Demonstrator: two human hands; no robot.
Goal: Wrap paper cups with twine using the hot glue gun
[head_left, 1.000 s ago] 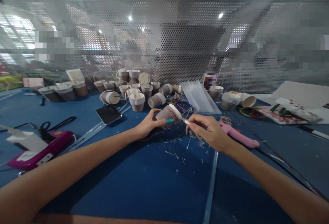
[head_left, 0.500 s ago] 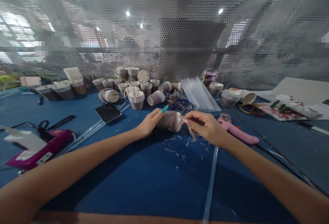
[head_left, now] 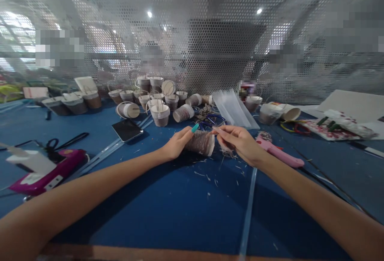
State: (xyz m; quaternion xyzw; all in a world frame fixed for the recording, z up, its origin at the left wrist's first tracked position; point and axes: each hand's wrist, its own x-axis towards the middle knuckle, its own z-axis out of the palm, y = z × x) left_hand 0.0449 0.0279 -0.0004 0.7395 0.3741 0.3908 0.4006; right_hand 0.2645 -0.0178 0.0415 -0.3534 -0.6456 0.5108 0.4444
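A small cup wrapped in brownish twine [head_left: 200, 143] lies on its side above the blue table, its pale rim facing right. My left hand [head_left: 179, 143] is closed around its left end, the thumb with a turquoise nail on top. At the rim, my right hand [head_left: 237, 143] pinches with thumb and forefinger; what is between the fingertips is too small to make out. Loose twine [head_left: 227, 151] hangs under the right fingers. Short fibre scraps [head_left: 207, 177] are scattered on the table below the cup.
Many wrapped cups [head_left: 160, 115] stand behind, beside clear plastic sheets [head_left: 235, 109]. A pink glue gun [head_left: 280, 153] lies at right. At left are a black phone [head_left: 127, 130] and a magenta power strip [head_left: 64, 169]. A metal mesh [head_left: 222, 53] rises behind the table.
The cup has tilted slightly, its rim now a little lower and further right. My right fingertips have risen to the rim's top edge, and the loose twine has shifted.
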